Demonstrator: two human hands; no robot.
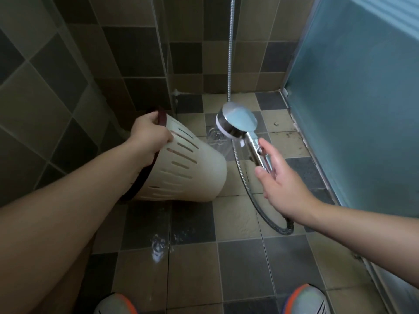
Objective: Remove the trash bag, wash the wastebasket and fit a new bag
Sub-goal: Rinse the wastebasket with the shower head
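The washing step is judged to be in hand: no bag is seen in the wastebasket (181, 164), and the floor tiles (240, 266) below are wet. The wastebasket, cream with slotted sides and a dark rim, is held tipped on its side above the floor, near the tiled wall, its base turned toward the shower head (237, 123) and its mouth turned toward the person. The rim is gripped by the left hand (150, 137), fingers curled over the edge.

The chrome handle of the shower head is cradled by the right hand (281, 184); its grip is loose, the fingers nearly straight along the handle, the thumb spread apart. The hose (247, 184) loops down beside the wrist. No spray can be made out.

For the next move, a firmer hold on the handle is probably needed, and the spray face would have to be turned toward the basket's mouth. A new bag is not in view.
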